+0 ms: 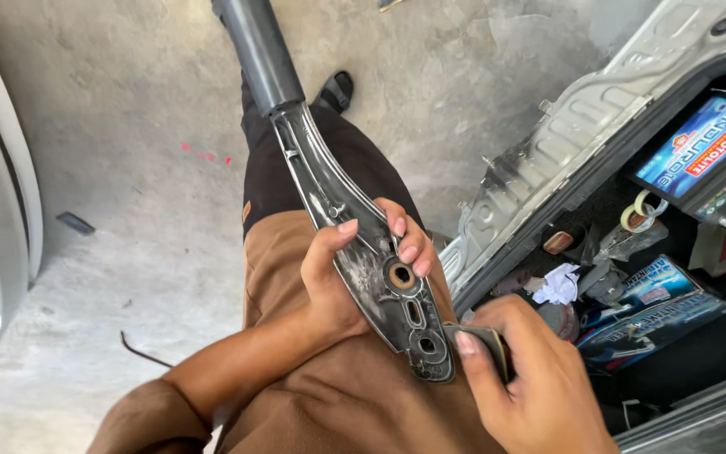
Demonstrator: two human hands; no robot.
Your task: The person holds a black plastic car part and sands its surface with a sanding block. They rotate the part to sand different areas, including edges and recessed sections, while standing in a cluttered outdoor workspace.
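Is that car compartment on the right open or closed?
Open. No lid covers the compartment: its inside is in plain view, with blue boxes, a white rag and a tape roll lying in it.

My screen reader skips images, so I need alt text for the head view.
A left hand grips a dark metal bracket while the right hand presses a small dark pad against its lower end, over a concrete floor.

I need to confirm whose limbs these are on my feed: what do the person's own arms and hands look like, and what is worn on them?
Both hands are bare: no gloves, rings or watch in view. The left hand has short, plain nails, and its forearm is uncovered up to a brown sleeve pushed back near the elbow. The right hand is bare too; its wrist leaves the picture before any sleeve shows.
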